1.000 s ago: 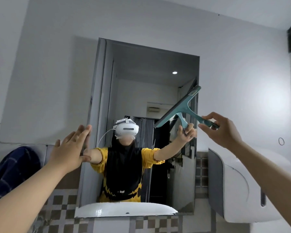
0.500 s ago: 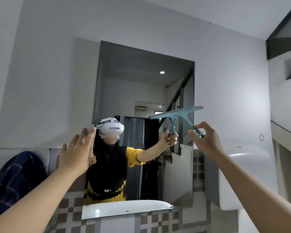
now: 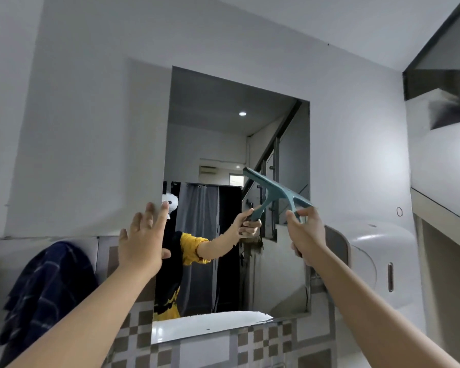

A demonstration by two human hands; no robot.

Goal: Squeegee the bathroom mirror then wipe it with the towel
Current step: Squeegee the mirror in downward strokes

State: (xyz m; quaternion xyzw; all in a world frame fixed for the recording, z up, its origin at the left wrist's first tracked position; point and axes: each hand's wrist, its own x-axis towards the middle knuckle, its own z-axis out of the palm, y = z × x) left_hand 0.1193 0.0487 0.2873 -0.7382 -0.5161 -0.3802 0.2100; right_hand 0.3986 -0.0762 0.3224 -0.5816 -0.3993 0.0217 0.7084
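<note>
Teal plastic squeegee (image 3: pixel 276 193) with a T-shaped head, handle gripped in the right hand (image 3: pixel 307 235), fingers curled round the lower handle, thumb up along it. Blade bar runs diagonally above the grip, high end up-left, low end down-right just above the knuckles. Whether the blade touches the glass cannot be told; it sits in front of the right part of the frameless rectangular wall mirror (image 3: pixel 223 123), about mid-height. Squeegee's reflection and the reflected hand appear just left of the grip in the glass.

Left of the grip, across the mirror: left hand (image 3: pixel 141 245) raised, fingers straight and spread, holding nothing, palm toward the mirror's left edge, fingertips (image 3: pixel 164 208) overlapping that edge; contact with glass unclear.

Farther left and lower than the grip: dark navy checked towel (image 3: pixel 45 285) draped over a grey ledge on the wall, well apart from both hands.

Right of the grip, close behind the right forearm: white rounded plastic wall dispenser (image 3: pixel 369 264) with a narrow vertical slot on its front.

Below the grip: grey-and-white checkered wall tiles (image 3: pixel 250 343) under the mirror's bottom edge. Dark streaky smudge on the glass below the reflected hand.
</note>
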